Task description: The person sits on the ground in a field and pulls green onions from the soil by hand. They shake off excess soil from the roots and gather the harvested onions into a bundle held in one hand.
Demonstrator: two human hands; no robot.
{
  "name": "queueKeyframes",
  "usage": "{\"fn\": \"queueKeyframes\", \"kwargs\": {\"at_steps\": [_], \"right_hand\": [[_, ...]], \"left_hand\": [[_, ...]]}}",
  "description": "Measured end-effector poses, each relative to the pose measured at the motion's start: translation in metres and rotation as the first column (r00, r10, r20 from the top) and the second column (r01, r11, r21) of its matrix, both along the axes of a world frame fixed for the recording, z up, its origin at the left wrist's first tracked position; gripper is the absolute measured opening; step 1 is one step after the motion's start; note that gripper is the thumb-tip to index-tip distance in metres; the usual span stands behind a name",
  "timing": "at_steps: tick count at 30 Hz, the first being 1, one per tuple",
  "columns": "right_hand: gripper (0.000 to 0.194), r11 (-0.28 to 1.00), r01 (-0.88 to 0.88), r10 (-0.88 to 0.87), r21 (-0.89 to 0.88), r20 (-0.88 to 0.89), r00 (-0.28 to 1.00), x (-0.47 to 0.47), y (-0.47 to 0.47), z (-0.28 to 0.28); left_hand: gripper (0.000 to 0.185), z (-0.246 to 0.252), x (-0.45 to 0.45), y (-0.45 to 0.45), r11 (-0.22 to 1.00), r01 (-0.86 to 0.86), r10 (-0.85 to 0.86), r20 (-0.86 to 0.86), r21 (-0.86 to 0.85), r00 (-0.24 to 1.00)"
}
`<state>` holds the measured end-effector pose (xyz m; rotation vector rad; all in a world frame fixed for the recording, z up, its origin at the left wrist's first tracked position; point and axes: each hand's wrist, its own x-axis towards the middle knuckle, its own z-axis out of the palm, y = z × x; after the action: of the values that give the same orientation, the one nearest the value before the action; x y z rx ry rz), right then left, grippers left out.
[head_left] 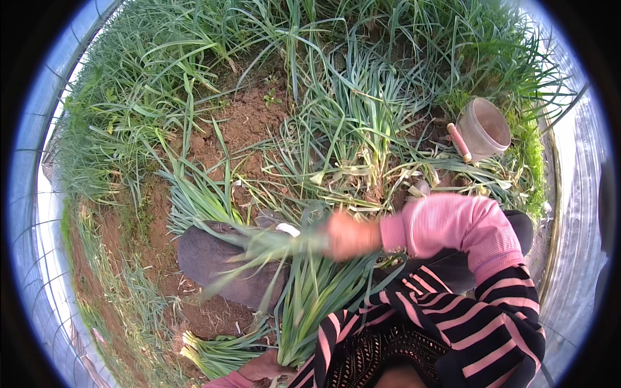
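Observation:
My right hand (350, 236), blurred by motion, is closed on some loose green leaves (276, 242) above my bent knee. At the bottom edge my left hand (264, 366) grips the lower end of a bunch of leek-like plants (310, 305). Its long flat leaves lie across my lap, and part of the hand is hidden under them. A smaller bunch with pale root ends (213, 351) lies on the soil just left of that hand. Another leafy heap (201, 199) rests on the ground beyond my knee (228, 259).
A whitish plastic bucket (480, 128) stands tilted at the right, a red-pink handle (459, 143) beside it. Pulled plants (376, 145) lie ahead on brown soil (247, 116). Dense standing plants (170, 53) fill the far side. Plastic sheeting (575, 203) edges the bed.

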<state>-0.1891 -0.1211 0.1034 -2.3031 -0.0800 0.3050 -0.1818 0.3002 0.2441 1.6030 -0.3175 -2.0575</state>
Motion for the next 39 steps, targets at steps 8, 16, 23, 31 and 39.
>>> {"fn": "queueKeyframes", "kwargs": {"at_steps": [8,16,23,31,39], "right_hand": [[0.022,0.894,0.364,-0.391,-0.262,-0.056,0.919,0.005,-0.070,-0.014],[0.019,0.799,0.056,-0.268,-0.599,-0.271,0.924,-0.008,-0.094,-0.026],[0.038,0.483,0.708,-0.831,-0.515,-0.016,0.556,-0.030,-0.271,-0.073],[0.033,-0.447,0.839,-0.848,0.311,-0.446,-0.286,0.044,-0.232,-0.020],[0.099,0.926,-0.168,0.075,0.339,0.269,0.960,0.193,0.075,0.161]], "left_hand": [[0.035,-0.013,0.024,-0.014,0.995,0.032,-0.041,0.093,0.095,0.995],[0.031,-0.005,-0.007,0.019,0.975,-0.171,0.164,0.058,0.142,0.985],[0.034,-0.021,0.013,0.002,0.944,-0.305,0.308,-0.006,0.127,0.951],[0.046,-0.033,0.005,0.005,0.924,-0.375,0.373,0.042,0.075,0.927],[0.034,-0.006,-0.005,-0.011,0.796,-0.586,0.588,0.040,0.153,0.808]]}}
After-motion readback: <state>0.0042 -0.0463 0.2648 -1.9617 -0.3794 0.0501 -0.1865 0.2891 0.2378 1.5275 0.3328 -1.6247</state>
